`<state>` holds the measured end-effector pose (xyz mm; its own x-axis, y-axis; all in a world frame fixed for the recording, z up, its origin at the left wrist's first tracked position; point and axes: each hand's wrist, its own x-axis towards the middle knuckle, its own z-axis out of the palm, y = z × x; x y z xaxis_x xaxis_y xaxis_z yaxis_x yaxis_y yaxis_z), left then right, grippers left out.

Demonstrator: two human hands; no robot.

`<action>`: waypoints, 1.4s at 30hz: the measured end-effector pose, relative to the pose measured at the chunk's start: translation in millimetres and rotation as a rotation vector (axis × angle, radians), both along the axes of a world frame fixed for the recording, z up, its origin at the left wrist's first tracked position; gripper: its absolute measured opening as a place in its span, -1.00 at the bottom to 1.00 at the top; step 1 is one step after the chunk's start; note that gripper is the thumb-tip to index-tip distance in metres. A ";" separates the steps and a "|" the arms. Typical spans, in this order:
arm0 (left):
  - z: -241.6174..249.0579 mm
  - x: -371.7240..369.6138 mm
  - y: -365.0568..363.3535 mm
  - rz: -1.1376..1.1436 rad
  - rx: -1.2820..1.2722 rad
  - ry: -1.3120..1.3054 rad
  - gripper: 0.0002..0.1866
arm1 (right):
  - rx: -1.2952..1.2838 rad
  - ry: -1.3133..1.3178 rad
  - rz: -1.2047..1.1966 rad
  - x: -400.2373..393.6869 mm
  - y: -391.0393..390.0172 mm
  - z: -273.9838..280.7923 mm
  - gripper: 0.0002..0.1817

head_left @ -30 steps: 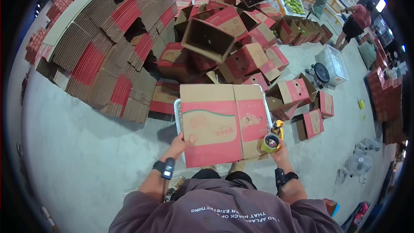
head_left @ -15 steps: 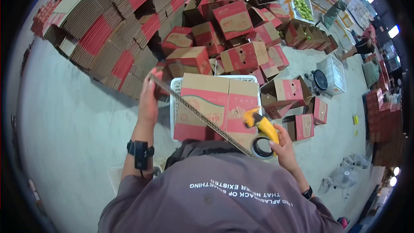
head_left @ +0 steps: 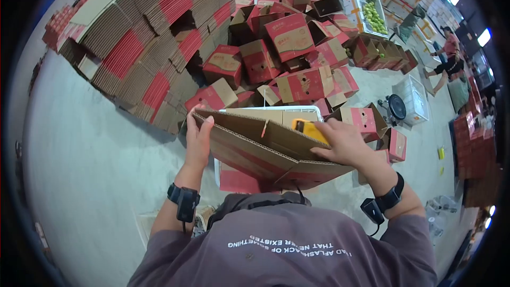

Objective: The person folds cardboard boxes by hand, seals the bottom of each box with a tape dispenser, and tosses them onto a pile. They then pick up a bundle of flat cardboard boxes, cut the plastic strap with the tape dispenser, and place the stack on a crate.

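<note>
A red-and-brown cardboard carton [head_left: 249,155], partly unfolded with its top gaping, is held tilted in front of my body. My left hand [head_left: 198,137] grips its upper left corner, thumb on the near face. At the right, my right hand [head_left: 344,141] is closed on a yellow tape dispenser [head_left: 311,131] and rests against the carton's edge; the tape roll is hidden. Beneath the carton stands a white plastic crate [head_left: 305,108], mostly covered. Another red carton panel [head_left: 239,179] shows on it below the held carton.
Flattened cartons [head_left: 133,53] form a tall stack at the left. Opened red cartons [head_left: 289,37] lie heaped ahead. A tray of green fruit [head_left: 373,17], a black round-topped stool [head_left: 396,107] and a white bin [head_left: 413,98] stand at right. One person [head_left: 450,56] walks farther off.
The flat carton has been turned and spread open between my hands. My right hand, with the tape dispenser, has moved up to the carton's right edge. The distant person now stands more upright.
</note>
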<state>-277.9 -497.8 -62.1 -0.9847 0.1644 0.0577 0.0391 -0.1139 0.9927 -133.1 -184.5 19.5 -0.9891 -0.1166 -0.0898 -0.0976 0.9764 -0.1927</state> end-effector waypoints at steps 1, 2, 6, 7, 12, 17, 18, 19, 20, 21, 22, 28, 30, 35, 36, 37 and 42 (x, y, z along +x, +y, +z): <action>0.3 0.9 2.0 0.037 -0.012 -0.015 -0.51 | -0.013 -0.041 0.005 -5.4 -0.3 -3.1 -0.38; 9.9 7.1 0.4 -0.021 -0.062 -0.024 -0.51 | -0.002 -0.024 -0.010 -12.2 9.5 -10.9 -0.38; 44.2 54.2 -8.0 -0.697 -0.243 0.211 -0.57 | -0.151 -0.080 -0.228 -43.7 51.4 -1.7 -0.23; 54.8 43.6 -9.6 -1.002 -0.179 0.031 -0.66 | -0.190 -0.030 -0.207 -49.1 45.9 2.1 -0.20; 63.4 22.3 75.1 -1.093 -0.341 1.134 -0.78 | -0.188 -0.103 0.118 -73.0 -14.4 -3.3 -0.16; 8.9 43.2 141.6 -1.448 -0.564 1.057 -0.60 | -0.434 0.011 -0.120 -56.2 36.6 -12.9 -0.17; -23.1 48.9 143.3 -1.557 -0.590 0.894 -0.52 | -0.538 0.032 -0.263 -45.7 53.7 -12.1 -0.22; -51.2 52.7 140.0 -1.679 -0.827 0.886 -0.49 | -0.603 0.103 -0.342 -30.5 72.2 -12.2 -0.27; -73.0 53.2 138.1 -1.782 -1.084 0.886 -0.45 | -0.668 0.189 -0.421 -17.0 91.5 -12.7 -0.32; -87.0 55.6 137.5 -1.531 -0.515 1.162 -0.43 | -0.664 0.223 -0.451 -5.1 107.0 -19.3 -0.32; -47.4 62.0 146.7 -1.360 -0.429 1.266 -0.41 | -0.972 0.321 -0.580 6.9 115.7 -33.4 -0.39; 52.1 96.6 204.8 -1.079 -0.321 1.399 -0.38 | -1.716 0.401 -0.874 19.1 93.3 -91.0 -0.61; 42.0 83.2 182.6 -1.182 -0.431 1.399 -0.36 | -1.585 0.459 -0.831 20.6 102.5 -58.8 -0.56; -4.3 56.2 130.2 -1.366 -0.646 1.119 -0.40 | -1.367 0.518 -0.501 -12.9 108.4 21.5 -0.41; 2.6 63.5 139.2 -1.354 -0.679 1.164 -0.40 | -1.405 0.398 -0.431 -26.2 98.8 3.6 -0.45; 7.8 65.6 142.7 -1.336 -0.714 1.215 -0.40 | -1.512 0.156 -0.367 -24.8 59.7 9.4 -0.42; 49.2 59.5 29.1 -1.771 -0.337 -0.035 -0.45 | -1.542 -0.210 -0.389 -2.6 19.7 -82.0 -0.47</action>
